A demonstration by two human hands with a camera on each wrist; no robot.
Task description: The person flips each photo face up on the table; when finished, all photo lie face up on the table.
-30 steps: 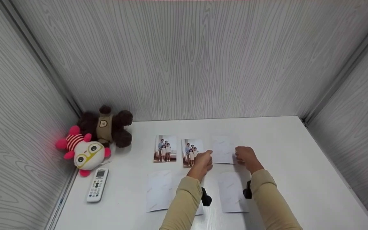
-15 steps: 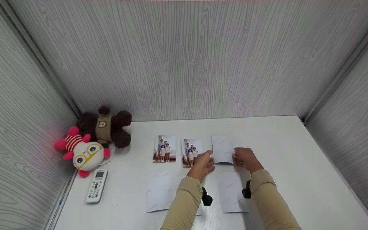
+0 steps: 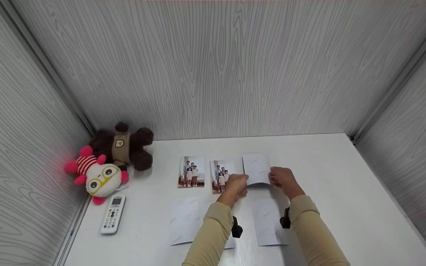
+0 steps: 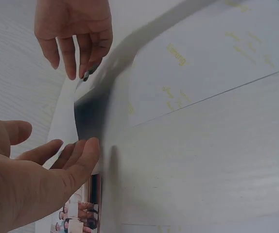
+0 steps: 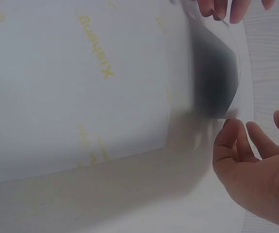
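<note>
In the head view, a face-down photo print (image 3: 256, 168) with a white back is held between both hands, its near edge bowed upward. My left hand (image 3: 236, 186) grips its left edge, and my right hand (image 3: 285, 181) pinches the right edge. The dark underside of the print (image 5: 216, 73) shows in the right wrist view, with right fingertips at its corner. Left of it lie two face-up family photos (image 3: 191, 172), the nearer one (image 3: 218, 176) partly covered by my left hand. The left wrist view shows both hands at opposite sides of the raised print.
Nearer me lie white face-down prints: one on the left (image 3: 184, 221), one on the right (image 3: 269, 221), and another (image 3: 231, 243) mostly under my left sleeve. A remote control (image 3: 113, 214), a pink-and-white plush toy (image 3: 102, 179) and a brown plush toy (image 3: 124, 147) lie at the left wall.
The held print has risen off the table and shifted slightly away from me, its near edge bending up. My hands have moved with it; the other prints have stayed put.
</note>
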